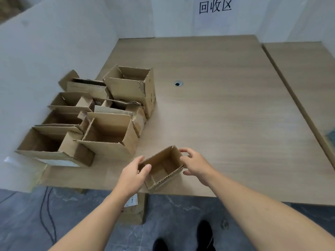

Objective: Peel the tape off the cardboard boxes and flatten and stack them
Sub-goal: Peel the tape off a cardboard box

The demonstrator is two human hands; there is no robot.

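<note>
— Fingers (141, 159) on your left hand (134, 173), what state?
— Curled, pinching the left wall of the box (161, 168). Your thumb hooks over the rim to the inside and the other fingers sit outside at the corner.
— And your right hand (194, 164)?
— Also curled, gripping the right end wall. Fingers wrap the far corner and the thumb sits low at the near corner.
— Where's the box?
— Between your hands, top open, at the near edge of the table (226, 109). It's turned at an angle to that edge. Can't tell if it's resting or just lifted.
— Other boxes (108, 134)?
— Clustered on the table's left side, against the white wall (45, 51), all open-topped with flaps up or splayed. A tall box (132, 87) stands at the back right of the cluster. They're well apart from your hands.
— Anything else on the table?
— A round hole (178, 83) near the middle. A second table (306, 69) butts up on the right.
— Further out?
— A sign (214, 6) with black characters on the back wall. Below the table edge, another carton (135, 212) on the dark floor (181, 211), cables (47, 214) to the left, and your black shoes (204, 232).
</note>
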